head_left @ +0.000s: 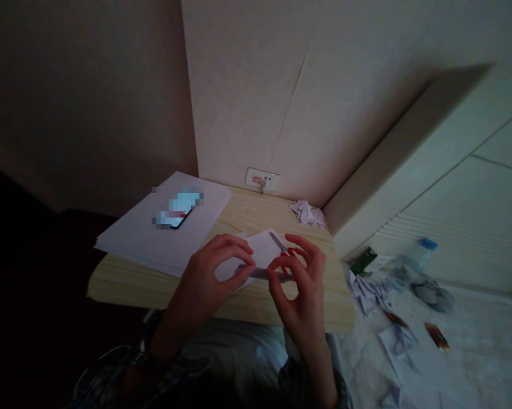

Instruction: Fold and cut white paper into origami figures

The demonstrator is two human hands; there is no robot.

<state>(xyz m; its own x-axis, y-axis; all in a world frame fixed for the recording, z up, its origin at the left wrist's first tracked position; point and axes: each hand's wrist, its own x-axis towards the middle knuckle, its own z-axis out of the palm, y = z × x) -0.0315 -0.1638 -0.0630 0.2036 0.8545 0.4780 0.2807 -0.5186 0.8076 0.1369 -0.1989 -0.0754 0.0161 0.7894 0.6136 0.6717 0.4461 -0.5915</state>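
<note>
Between my two hands stretches a narrow strip of paper [259,274], held above the front part of the wooden table [256,309]. My left hand [221,264] pinches one end between thumb and index finger. Thumb and index finger of my right hand [300,272] close on it farther right, with the other fingers curled. Just behind the strip, scissors [279,243] with red handles lie on white paper [262,244], their blades pointing away to the left. My right hand partly hides the handles.
A phone [181,210] with a lit, blurred screen rests on a stack of white sheets [132,233] at left. Folded paper pieces [307,214] sit at the back right, near a wall socket [262,179]. Right of the table are a bottle [411,264] and more folded papers [369,292].
</note>
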